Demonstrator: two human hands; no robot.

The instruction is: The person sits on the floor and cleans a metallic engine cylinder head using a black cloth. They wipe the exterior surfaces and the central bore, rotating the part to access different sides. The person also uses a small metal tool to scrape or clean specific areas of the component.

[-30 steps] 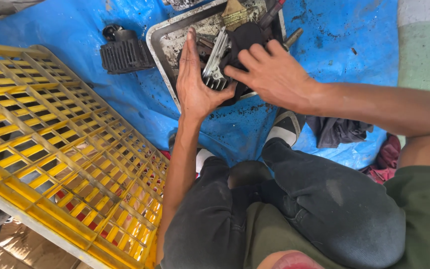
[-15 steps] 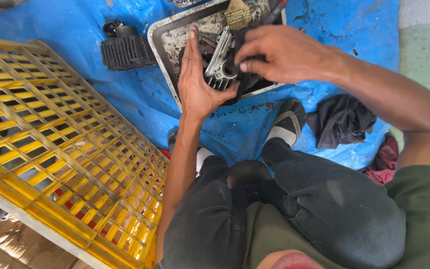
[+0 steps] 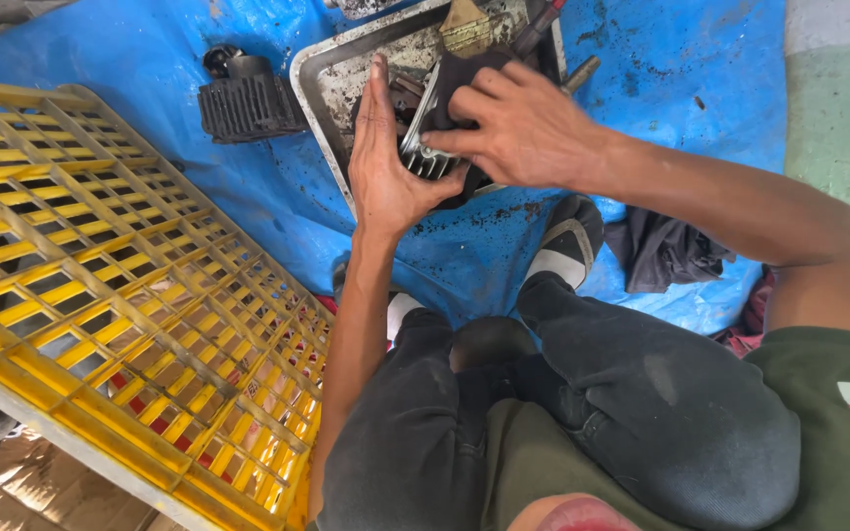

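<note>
Left hand [image 3: 386, 167]: stands on edge with fingers [image 3: 371, 98] straight and together, palm pressed flat against the side of the finned metal engine part [image 3: 427, 152]; it braces rather than wraps.
Right hand [image 3: 523, 128]: fingers curled down over the top of the part, gripping it from the other side.
Finned metal engine part: held between both hands, just above the greasy metal tray [image 3: 322, 84].
Tray: lies on the blue tarp [image 3: 277, 206], with a brush [image 3: 464, 25] inside.
Nearby: a black finned cylinder [image 3: 248, 103] left of the tray, a yellow plastic crate [image 3: 100, 295], a dark rag [image 3: 666, 251].
</note>
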